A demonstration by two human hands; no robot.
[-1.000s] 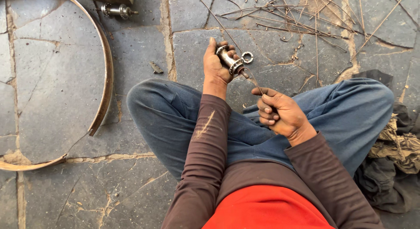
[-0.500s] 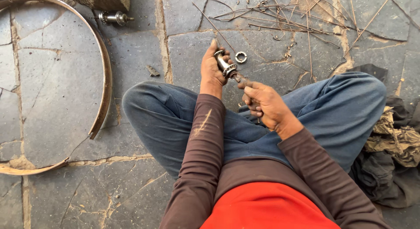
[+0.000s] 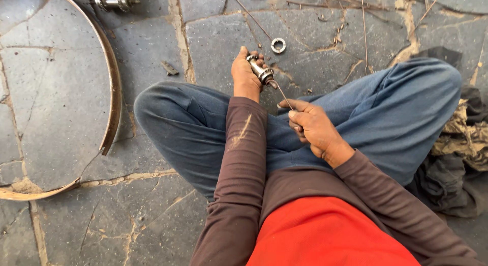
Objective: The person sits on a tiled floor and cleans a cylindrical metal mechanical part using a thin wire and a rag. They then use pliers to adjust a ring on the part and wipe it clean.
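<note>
Left hand (image 3: 245, 72), fingers wrapped round 1 metal hub (image 3: 260, 71) above the left knee. Right hand (image 3: 311, 127), pinching 1 thin spoke (image 3: 284, 97) that runs up to the hub. 1 loose ring nut (image 3: 278, 45) on the stone floor (image 3: 66, 93) just beyond. 1 wheel rim (image 3: 113, 93) near the floor's left edge.

Left arm stretched forward over the crossed legs, left hand (image 3: 245, 72) fisted, thumb side up, fingers wrapped tight. Right forearm angled in from the right, elbow bent. Right hand (image 3: 311, 127) lower and nearer the body, just behind the left grip, fingers curled, thumb pinching.
</note>
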